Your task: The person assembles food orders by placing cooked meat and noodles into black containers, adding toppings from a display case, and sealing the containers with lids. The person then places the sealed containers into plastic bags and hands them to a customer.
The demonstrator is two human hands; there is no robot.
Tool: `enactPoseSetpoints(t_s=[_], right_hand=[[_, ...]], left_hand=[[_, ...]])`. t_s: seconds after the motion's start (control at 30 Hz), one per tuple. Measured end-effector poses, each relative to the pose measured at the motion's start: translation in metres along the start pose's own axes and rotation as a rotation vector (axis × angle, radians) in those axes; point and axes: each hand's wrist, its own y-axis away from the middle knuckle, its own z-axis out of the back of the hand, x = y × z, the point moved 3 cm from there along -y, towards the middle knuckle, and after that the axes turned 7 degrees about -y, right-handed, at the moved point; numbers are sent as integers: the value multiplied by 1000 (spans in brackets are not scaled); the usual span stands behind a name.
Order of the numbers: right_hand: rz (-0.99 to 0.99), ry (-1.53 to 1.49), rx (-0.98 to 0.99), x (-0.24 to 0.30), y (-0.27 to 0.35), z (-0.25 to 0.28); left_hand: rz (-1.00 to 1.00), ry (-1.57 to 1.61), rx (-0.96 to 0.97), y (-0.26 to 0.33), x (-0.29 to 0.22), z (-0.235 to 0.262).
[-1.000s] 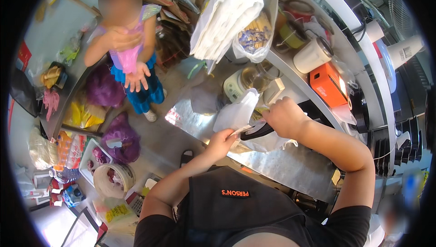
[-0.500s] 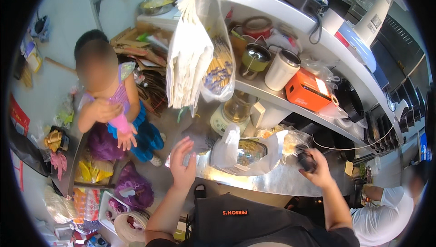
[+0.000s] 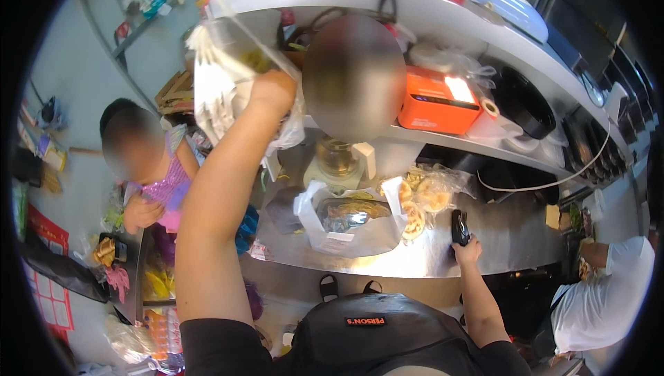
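Reaching up, left hand [image 3: 273,92] closes on hanging white bags [image 3: 214,92] under the shelf [image 3: 415,13] — a hard tug could tear one loose. Bags hang long axis vertical, mouths up. Right hand [image 3: 469,248] rests on the counter [image 3: 512,244], fingers curled on a black device [image 3: 460,227] pointing away — could slide.

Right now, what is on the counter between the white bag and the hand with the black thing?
In the head view, clear bags of buns lie between the white bag and the right hand.
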Motion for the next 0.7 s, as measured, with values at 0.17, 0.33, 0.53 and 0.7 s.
enactPoseSetpoints(t_s=[0.17,0.33,0.53,0.7], right_hand=[[272,-267,-52,-13,22,16],[357,-328,-20,-1,59,55],[406,-503,99,49,75,75],[602,-562,192,120,85,84]], left_hand=[[-135,-67,-10,-3,2,-9],[-173,-78,-26,4,16,-19],[-120,341,-279,31,11,24],[-49,456,-409,45,7,28]])
